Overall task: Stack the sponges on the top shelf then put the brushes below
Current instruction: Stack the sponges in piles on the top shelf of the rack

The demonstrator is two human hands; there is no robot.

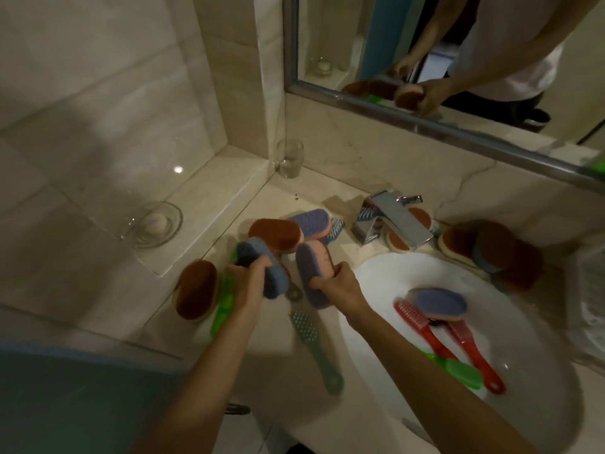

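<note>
My left hand [249, 283] grips a blue-topped sponge [262, 270] held on edge above the counter. My right hand [340, 285] grips a purple sponge with a pink underside [312, 273], also on edge, right beside the first. Behind them lie a brown sponge [276, 233] and a purple one [311, 221]. Another brown sponge [196, 290] rests at the left over a green brush [222, 309]. A teal brush [314, 345] lies on the counter below my hands. In the sink [530, 322] sit two red brushes [465, 348], a green brush [458, 371] and a purple sponge [442, 301].
A chrome faucet [393, 224] stands behind the sink with round sponges [491, 250] stacked to its right. A drinking glass [289, 158] is in the corner. A glass shelf with a soap dish [157, 224] juts from the left wall. A mirror [425, 54] hangs above.
</note>
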